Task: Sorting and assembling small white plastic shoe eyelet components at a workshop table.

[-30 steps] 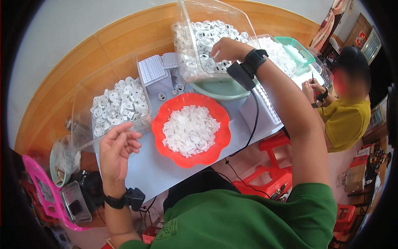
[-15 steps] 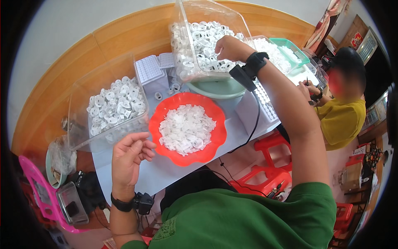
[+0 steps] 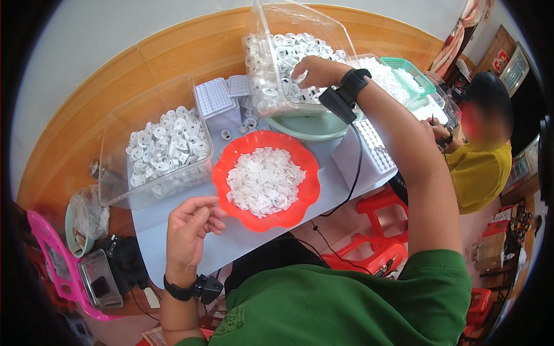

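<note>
My right hand [image 3: 322, 72] reaches over the big clear bin [image 3: 265, 41], its fingers curved down and apart at the heap of round white plastic parts with dark centres [image 3: 288, 49]. Whether a fingertip touches a part is hard to make out. My left hand [image 3: 193, 226] hovers by the near left rim of a red scalloped bowl [image 3: 311, 193], palm turned inward, fingers loosely bent and apart, with nothing visible in them. Small flat white plastic pieces [image 3: 265, 181] fill the bowl. A second clear bin [image 3: 118, 193] on the left holds more white parts [image 3: 167, 144].
A pale green basin [image 3: 311, 130] sits under the big bin. White boxes with gridded tops [image 3: 214, 97] stand between the bins, another [image 3: 366, 153] at right. A black cable [image 3: 352, 184] hangs from my right wrist. A co-worker in yellow [image 3: 479, 173] sits right, near red stools [image 3: 369, 254].
My right hand has shifted slightly left and down over the bin, and its fingers have spread. My left hand has opened a little. The whole view has shifted slightly.
</note>
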`<state>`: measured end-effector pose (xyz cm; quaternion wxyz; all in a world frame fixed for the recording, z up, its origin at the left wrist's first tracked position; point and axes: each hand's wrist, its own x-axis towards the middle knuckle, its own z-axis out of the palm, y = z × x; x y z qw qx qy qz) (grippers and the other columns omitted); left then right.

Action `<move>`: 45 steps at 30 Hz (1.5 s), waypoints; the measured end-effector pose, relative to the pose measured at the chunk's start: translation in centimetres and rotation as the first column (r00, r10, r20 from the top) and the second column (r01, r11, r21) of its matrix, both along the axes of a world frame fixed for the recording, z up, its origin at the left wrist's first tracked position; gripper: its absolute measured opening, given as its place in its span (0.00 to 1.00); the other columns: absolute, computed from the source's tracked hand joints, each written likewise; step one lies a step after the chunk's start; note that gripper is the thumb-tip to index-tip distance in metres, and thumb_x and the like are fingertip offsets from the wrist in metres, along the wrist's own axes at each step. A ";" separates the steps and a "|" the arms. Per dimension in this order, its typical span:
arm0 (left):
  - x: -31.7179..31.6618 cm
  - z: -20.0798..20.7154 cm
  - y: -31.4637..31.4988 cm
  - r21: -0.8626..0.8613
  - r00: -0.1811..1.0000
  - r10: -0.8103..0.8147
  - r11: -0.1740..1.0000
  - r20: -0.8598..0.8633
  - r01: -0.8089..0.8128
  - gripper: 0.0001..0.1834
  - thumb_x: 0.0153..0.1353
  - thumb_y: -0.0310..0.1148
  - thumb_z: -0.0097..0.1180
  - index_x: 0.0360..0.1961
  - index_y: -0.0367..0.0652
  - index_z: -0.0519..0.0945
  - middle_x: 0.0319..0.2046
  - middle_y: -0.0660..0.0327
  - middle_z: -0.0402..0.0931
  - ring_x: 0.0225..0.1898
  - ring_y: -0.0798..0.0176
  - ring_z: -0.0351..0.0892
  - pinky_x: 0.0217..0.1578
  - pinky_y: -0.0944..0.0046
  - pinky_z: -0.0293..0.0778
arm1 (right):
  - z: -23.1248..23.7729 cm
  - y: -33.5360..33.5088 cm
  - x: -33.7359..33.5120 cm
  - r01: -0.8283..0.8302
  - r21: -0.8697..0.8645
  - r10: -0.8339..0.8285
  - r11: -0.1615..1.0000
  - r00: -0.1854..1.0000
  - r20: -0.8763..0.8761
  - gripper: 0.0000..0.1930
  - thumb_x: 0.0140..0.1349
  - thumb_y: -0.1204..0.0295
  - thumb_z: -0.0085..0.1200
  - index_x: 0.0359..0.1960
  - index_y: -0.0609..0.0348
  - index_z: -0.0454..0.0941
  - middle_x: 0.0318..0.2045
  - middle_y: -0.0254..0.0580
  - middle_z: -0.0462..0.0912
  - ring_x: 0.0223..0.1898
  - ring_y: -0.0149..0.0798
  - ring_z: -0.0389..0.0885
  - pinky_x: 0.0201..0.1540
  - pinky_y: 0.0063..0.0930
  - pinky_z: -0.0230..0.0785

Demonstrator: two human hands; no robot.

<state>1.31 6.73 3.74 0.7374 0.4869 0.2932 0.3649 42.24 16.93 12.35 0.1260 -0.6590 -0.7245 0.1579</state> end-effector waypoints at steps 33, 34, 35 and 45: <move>5.2 -1.8 -2.2 -0.038 0.979 -0.074 0.996 0.189 0.083 0.18 0.66 0.30 0.46 0.55 0.33 0.68 0.44 0.54 0.75 0.39 0.66 0.75 0.40 0.69 0.72 | -5.6 -16.9 -15.7 0.095 0.038 0.000 0.995 0.370 -0.929 0.04 0.58 0.81 0.54 0.35 0.67 0.78 0.33 0.41 0.80 0.22 0.28 0.79 0.20 0.17 0.73; 5.2 -1.9 -2.0 -0.022 0.980 -0.059 0.998 0.189 0.065 0.19 0.66 0.30 0.46 0.56 0.34 0.68 0.44 0.55 0.74 0.40 0.66 0.75 0.41 0.69 0.72 | -5.4 -16.8 -15.9 0.095 0.057 0.013 0.994 0.411 -0.912 0.04 0.57 0.81 0.54 0.34 0.66 0.78 0.30 0.39 0.79 0.23 0.26 0.79 0.19 0.17 0.73; 5.4 -1.8 -2.0 -0.023 0.981 -0.057 0.998 0.187 0.063 0.19 0.66 0.30 0.46 0.56 0.34 0.68 0.44 0.55 0.74 0.40 0.66 0.75 0.41 0.69 0.72 | -5.5 -16.6 -16.0 0.093 0.056 0.013 0.994 0.409 -0.913 0.04 0.57 0.81 0.54 0.34 0.66 0.78 0.30 0.39 0.79 0.23 0.26 0.79 0.19 0.17 0.73; 6.7 -3.1 -2.6 -0.034 0.968 -0.059 0.997 0.243 0.070 0.17 0.64 0.27 0.49 0.54 0.34 0.70 0.44 0.57 0.75 0.43 0.65 0.75 0.42 0.65 0.74 | -7.3 -17.5 -17.6 0.006 0.080 0.065 0.997 0.520 -0.852 0.11 0.60 0.85 0.49 0.45 0.67 0.74 0.29 0.36 0.77 0.30 0.26 0.79 0.29 0.19 0.75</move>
